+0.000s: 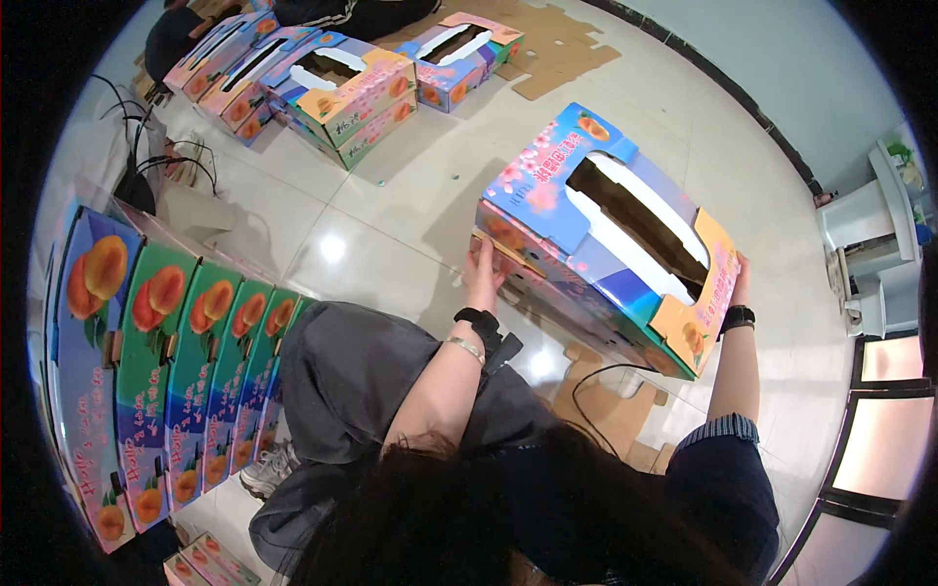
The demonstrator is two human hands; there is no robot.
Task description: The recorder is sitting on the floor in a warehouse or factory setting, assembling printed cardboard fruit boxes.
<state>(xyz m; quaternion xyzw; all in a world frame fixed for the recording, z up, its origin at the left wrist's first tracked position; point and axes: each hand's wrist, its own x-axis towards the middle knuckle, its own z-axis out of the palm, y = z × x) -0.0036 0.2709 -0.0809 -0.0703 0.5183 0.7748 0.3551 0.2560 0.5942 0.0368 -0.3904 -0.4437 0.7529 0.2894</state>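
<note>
A colourful cardboard fruit box (557, 220) is in front of me, printed with peaches and pink blossoms. White flaps edge the long opening in its top, and the inside looks dark. My left hand (481, 275) grips the box low at its left end, fingers partly hidden under the side. At the opposite end, my right hand (743, 281) is closed around the right side, most of its fingers out of sight behind the cardboard. A seam runs along the box's lower side; whether a second box sits beneath it, I cannot tell.
Flat printed cartons (147, 381) stand in a row at my left. Similar assembled boxes (342, 93) are grouped at the far left, near a person's dark-clothed legs (362, 15). Flat brown cardboard (562, 49) lies behind; another piece (611, 400) and a black cable lie near my knees.
</note>
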